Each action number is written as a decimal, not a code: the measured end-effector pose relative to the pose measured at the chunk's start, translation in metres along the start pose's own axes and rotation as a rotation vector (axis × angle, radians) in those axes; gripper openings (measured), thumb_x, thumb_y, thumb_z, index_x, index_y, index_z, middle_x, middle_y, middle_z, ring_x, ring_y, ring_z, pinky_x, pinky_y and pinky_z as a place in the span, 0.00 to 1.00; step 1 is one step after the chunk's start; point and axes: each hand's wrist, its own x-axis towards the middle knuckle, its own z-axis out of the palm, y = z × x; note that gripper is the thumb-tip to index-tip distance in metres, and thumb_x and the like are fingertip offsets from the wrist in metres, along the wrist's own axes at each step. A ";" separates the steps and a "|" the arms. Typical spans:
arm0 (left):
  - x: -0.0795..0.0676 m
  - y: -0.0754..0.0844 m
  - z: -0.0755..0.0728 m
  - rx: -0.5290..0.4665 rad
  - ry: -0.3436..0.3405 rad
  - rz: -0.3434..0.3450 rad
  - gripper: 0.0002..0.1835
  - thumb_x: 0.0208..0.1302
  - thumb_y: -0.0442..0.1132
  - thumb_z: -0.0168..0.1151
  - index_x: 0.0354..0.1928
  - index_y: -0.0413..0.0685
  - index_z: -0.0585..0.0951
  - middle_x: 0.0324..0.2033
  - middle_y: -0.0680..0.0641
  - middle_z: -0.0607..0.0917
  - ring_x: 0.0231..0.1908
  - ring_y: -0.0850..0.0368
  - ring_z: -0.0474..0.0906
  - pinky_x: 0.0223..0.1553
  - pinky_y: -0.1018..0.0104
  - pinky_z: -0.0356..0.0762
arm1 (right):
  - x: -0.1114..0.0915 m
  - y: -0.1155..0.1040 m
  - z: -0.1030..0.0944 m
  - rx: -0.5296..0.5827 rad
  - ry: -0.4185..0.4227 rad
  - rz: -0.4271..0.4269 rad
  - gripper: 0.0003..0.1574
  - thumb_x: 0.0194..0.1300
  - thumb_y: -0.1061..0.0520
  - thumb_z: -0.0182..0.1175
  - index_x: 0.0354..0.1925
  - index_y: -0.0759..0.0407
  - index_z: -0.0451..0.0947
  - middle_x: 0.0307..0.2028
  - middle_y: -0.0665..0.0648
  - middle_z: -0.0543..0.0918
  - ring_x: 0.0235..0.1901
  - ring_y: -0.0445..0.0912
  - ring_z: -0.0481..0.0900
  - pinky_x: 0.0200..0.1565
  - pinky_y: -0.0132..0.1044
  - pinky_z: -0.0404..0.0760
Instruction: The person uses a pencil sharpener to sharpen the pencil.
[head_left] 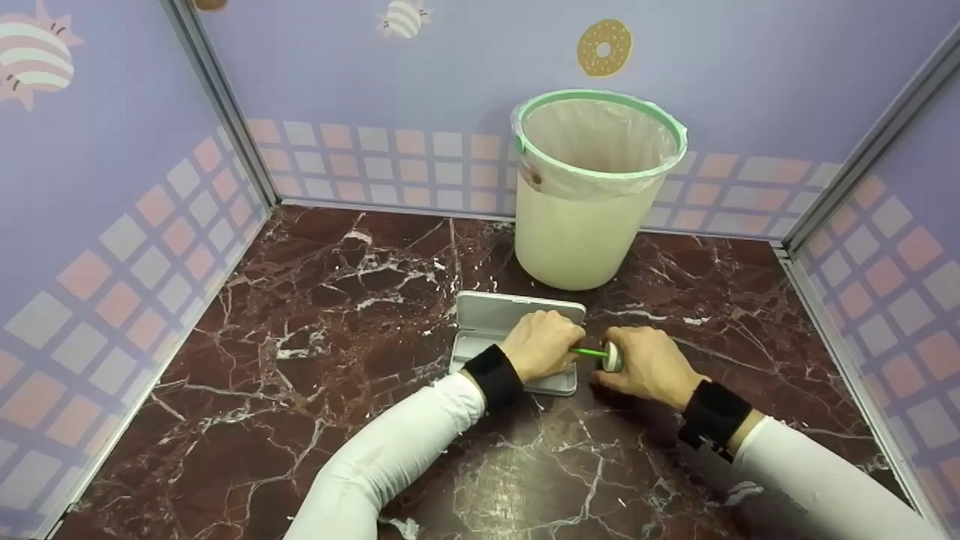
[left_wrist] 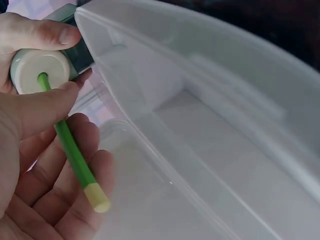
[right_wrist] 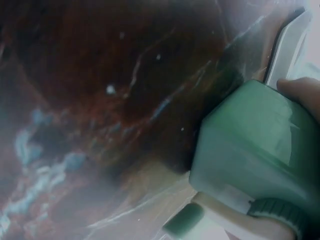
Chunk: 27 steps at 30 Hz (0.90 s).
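My left hand (head_left: pixel 541 345) pinches a green pencil (left_wrist: pixel 72 150) with a yellow end between thumb and fingers. The pencil's other end sits in the hole of a pencil sharpener's cream round face (left_wrist: pixel 31 67). Gripping that sharpener is my right hand (head_left: pixel 654 365). In the right wrist view the green sharpener (right_wrist: pixel 250 135) shows its boxy body and a cream crank arm with a green knob (right_wrist: pixel 184 220). An open white pencil case (head_left: pixel 491 311) lies under and behind my left hand, its lid raised at the back; the hand hides part of its inside.
A cream bin (head_left: pixel 574 232) with a green rim and a clear liner stands behind the case, near the back wall. Patterned panels (head_left: pixel 420 90) enclose the dark red marbled tabletop (head_left: pixel 315 375) at the back and both sides. Small white bits are scattered on it.
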 end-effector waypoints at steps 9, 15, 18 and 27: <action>-0.002 0.000 0.003 0.088 0.041 0.070 0.05 0.69 0.46 0.77 0.37 0.55 0.91 0.33 0.53 0.95 0.34 0.50 0.94 0.35 0.57 0.91 | 0.001 0.000 0.001 -0.019 0.007 0.000 0.27 0.50 0.46 0.85 0.31 0.50 0.74 0.24 0.47 0.82 0.25 0.47 0.82 0.30 0.49 0.83; -0.001 0.001 0.002 0.125 0.037 0.094 0.04 0.66 0.43 0.78 0.35 0.55 0.90 0.31 0.52 0.94 0.32 0.50 0.93 0.33 0.56 0.91 | 0.001 0.000 0.002 -0.014 0.005 0.007 0.28 0.50 0.46 0.85 0.30 0.50 0.73 0.23 0.47 0.82 0.25 0.47 0.82 0.30 0.49 0.83; -0.002 0.002 0.003 0.139 0.032 0.101 0.05 0.64 0.43 0.79 0.35 0.55 0.90 0.30 0.53 0.94 0.31 0.50 0.93 0.33 0.57 0.92 | 0.001 0.000 0.002 -0.012 0.009 0.004 0.27 0.49 0.46 0.85 0.30 0.50 0.73 0.23 0.47 0.82 0.25 0.47 0.82 0.31 0.49 0.83; -0.003 0.002 0.006 0.194 0.029 0.126 0.03 0.63 0.41 0.78 0.35 0.55 0.89 0.32 0.52 0.94 0.32 0.51 0.94 0.35 0.58 0.92 | 0.001 0.001 0.002 -0.018 0.013 0.000 0.26 0.49 0.47 0.83 0.30 0.50 0.73 0.23 0.47 0.81 0.24 0.47 0.81 0.30 0.48 0.82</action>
